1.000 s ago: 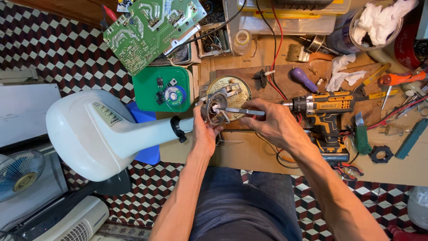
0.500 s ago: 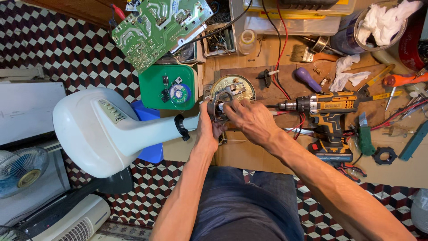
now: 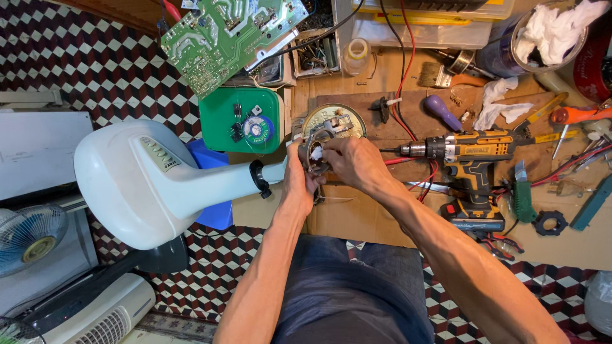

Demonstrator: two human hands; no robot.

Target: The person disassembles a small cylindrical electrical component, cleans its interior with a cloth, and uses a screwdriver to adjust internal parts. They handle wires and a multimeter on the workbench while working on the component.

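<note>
Gripping metal motor bracket [image 3: 317,155] from both sides, left hand [image 3: 297,181] beneath, right hand [image 3: 352,163] closing fingertips rightward of it, white fan stand [image 3: 153,181] stretching leftward

**Even, bright light; sharp centre, bent edges**

The scene is well lit by soft light from above, with no dark corners. Shadows are faint and short: a thin one under the drill [image 3: 468,159] on the table [image 3: 357,223], and a deeper one beneath the white fan base [image 3: 137,181] on the floor at the left. The fan base's glossy shell carries a mild sheen, not blown out. The white cloth [image 3: 551,28] at the far right is close to overexposed. Focus holds across the middle, where both hands are crisp. Wide-angle distortion bows the checkered floor [image 3: 76,64] and stretches the forearms toward the near edge. No motion blur shows.
</note>
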